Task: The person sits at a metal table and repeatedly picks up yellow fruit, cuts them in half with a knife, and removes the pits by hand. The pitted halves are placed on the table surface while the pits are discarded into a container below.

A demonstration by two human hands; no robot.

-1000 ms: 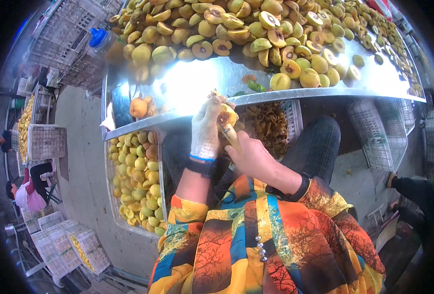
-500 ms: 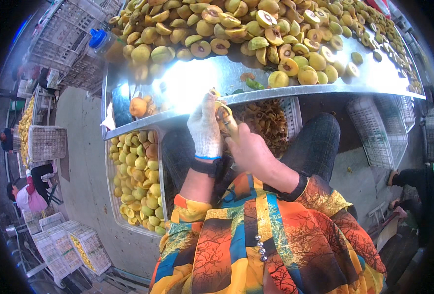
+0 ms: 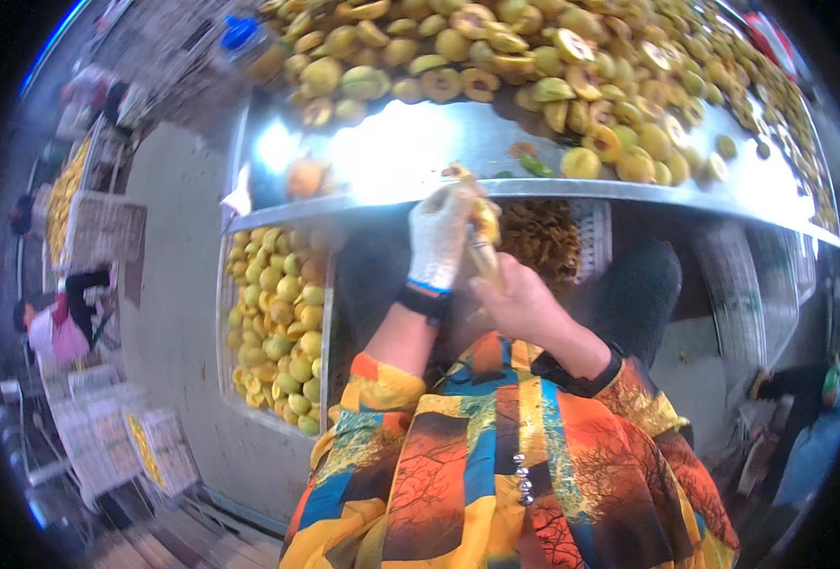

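Note:
My left hand (image 3: 436, 237), in a white knitted glove, is closed around a yellow peach half (image 3: 483, 224) just in front of the metal table's near edge. My right hand (image 3: 531, 302) is bare and wraps the handle of a slim pitting tool (image 3: 484, 263). The tool's far end meets the fruit, and its tip is hidden there. Beyond my hands, a heap of halved yellow peaches (image 3: 420, 52) covers the back of the metal table (image 3: 382, 202). One orange-toned peach (image 3: 305, 177) sits apart at the table's left end, blurred.
Left of my legs stands a crate of peach halves (image 3: 273, 322). Beneath the table edge is a white crate (image 3: 594, 237) with brown scraps (image 3: 539, 235). A blue-lidded jar (image 3: 241, 36) stands at the upper left. Stacked crates (image 3: 747, 284) are at right; a seated person (image 3: 59, 322) is far left.
The whole view has shifted, so the table and crates sit farther right in the picture. Both hands keep their hold on fruit and tool; the tool now points more steeply upward.

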